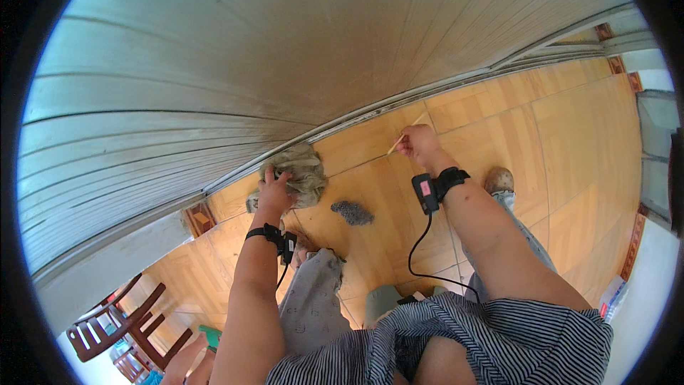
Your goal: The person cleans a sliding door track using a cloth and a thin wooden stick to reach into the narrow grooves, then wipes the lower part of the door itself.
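Observation:
My left hand (276,191) rests with spread fingers on a crumpled, grey-green cloth (307,174) on the floor beside the door track. In my right hand (418,143) is a thin, pale wooden stick (396,145), pinched between the fingers a little above the floor tiles. A grey steel-wool scourer (352,213) lies on the floor between my two arms. Whether the left fingers grip any of the cloth cannot be told.
A ribbed, whitish sliding door (320,37) rises ahead from a metal floor track (368,113). My shoe (499,179) stands on the tiles at right. Wooden chairs (115,326) and another person's bare legs (187,361) are at lower left. A plastic bottle (613,297) lies by the right wall.

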Tool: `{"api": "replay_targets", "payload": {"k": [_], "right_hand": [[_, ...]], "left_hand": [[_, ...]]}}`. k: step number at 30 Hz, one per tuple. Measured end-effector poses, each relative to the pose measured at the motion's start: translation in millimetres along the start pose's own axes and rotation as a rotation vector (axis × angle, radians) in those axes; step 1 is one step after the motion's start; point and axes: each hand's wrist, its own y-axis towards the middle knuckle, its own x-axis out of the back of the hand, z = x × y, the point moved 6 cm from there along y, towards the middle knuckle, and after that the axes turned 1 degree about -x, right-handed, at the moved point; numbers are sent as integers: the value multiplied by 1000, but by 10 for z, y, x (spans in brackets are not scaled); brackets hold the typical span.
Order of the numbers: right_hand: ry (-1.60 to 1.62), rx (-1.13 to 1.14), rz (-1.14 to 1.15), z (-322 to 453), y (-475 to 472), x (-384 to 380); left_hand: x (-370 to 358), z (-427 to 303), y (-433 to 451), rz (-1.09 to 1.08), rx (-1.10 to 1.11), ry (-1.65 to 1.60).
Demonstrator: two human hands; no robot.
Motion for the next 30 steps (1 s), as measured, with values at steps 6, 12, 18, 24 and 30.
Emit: {"api": "replay_targets", "payload": {"k": [6,12,18,24,30], "right_hand": [[-147,14,181,-202,-310,-472],[-180,119,116,-49,-293,-202],[-49,51,233,100,-65,-71],[-3,34,13,158,31,-208],[66,80,-24,86,91,-307]], "left_hand": [[-38,-81,88,-30,4,-17],[25,-225,41,-118,-113,-158],[10,-297,92,-54,-95,-145],[-113,-226,133,-163,-100,-92],[-123,-408,140,86,-65,-18]]}}
